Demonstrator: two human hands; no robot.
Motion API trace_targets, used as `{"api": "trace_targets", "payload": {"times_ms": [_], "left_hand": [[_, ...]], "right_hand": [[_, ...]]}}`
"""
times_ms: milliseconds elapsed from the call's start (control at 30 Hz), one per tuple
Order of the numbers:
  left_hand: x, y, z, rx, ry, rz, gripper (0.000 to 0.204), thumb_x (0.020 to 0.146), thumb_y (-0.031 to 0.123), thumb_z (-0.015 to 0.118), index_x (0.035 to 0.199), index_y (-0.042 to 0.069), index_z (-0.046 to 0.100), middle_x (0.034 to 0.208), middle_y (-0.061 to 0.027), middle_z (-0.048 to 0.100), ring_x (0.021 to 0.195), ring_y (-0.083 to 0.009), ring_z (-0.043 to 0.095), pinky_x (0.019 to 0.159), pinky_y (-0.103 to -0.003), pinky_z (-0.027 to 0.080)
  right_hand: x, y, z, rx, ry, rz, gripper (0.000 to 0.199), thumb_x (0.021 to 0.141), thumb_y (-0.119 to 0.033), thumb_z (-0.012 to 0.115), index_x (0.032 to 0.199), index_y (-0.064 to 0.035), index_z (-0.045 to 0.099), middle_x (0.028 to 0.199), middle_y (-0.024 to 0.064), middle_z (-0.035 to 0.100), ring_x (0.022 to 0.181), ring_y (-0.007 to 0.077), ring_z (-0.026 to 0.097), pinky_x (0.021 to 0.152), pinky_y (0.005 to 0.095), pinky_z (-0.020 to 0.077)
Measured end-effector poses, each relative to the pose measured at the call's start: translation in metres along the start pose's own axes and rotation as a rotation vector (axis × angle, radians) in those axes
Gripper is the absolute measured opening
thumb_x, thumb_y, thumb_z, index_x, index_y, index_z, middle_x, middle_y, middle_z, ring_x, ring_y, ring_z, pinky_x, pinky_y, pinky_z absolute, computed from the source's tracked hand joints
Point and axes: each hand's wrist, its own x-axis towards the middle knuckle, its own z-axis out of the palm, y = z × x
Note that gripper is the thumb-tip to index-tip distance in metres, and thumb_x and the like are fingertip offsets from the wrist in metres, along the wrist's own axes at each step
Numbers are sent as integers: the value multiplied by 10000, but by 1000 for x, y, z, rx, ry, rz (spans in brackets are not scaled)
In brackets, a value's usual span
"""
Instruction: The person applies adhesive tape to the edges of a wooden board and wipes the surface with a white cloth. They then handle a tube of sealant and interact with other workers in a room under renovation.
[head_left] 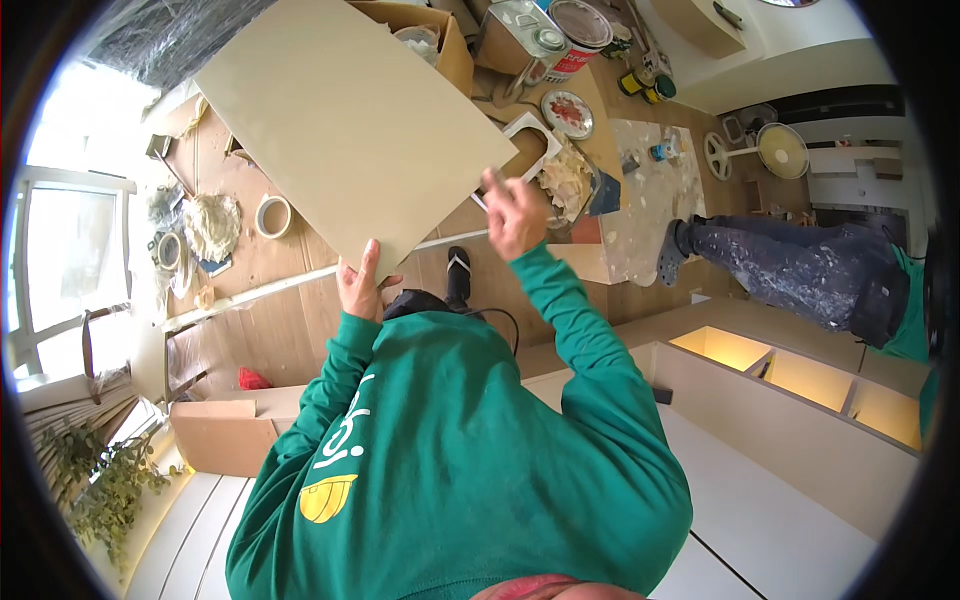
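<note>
A large flat beige panel [350,120] lies slantwise over the workbench, one corner pointing toward me. My left hand [366,286] grips that near corner, thumb on the top face and fingers at the edge and underneath. At the panel's right corner is my right hand [517,214], its fingers curled together against the edge. Something small may be pinched in them, but the fingers hide it and are slightly blurred.
The cluttered bench holds a tape roll [273,216], a metal can [515,38], a paint bucket [580,25], a stained lid [567,115] and crumpled paper [566,182]. On the right, another person's paint-spattered trousers [790,265] show near a white fan [780,150]. Lit cubbies [810,385] stand at lower right.
</note>
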Motion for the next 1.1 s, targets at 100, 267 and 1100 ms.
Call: {"api": "trace_targets", "payload": {"times_ms": [100, 267, 1100], "left_hand": [[-1, 5, 2, 14, -4, -9, 380, 937, 276, 655, 1234, 85, 513, 1082, -50, 627, 886, -165, 654, 549, -291, 581], [-2, 0, -2, 1, -2, 13, 386, 940, 270, 653, 1242, 82, 504, 1072, -55, 628, 884, -172, 656, 549, -286, 572], [2, -2, -4, 3, -37, 4, 398, 935, 268, 659, 1249, 80, 505, 1076, -56, 635, 888, -180, 670, 561, -294, 587]], "right_hand": [[-7, -19, 6, 32, -5, -144, 531, 818, -101, 642, 1339, -197, 600, 864, 69, 537, 728, 269, 578, 601, 396, 512], [6, 13, -1, 5, 81, -15, 509, 835, -107, 636, 1336, -197, 603, 842, 72, 519, 700, 272, 562, 589, 403, 505], [17, 33, -10, 34, 68, -44, 500, 830, -65, 638, 1323, -145, 612, 824, 93, 520, 637, 267, 554, 552, 380, 486]]}}
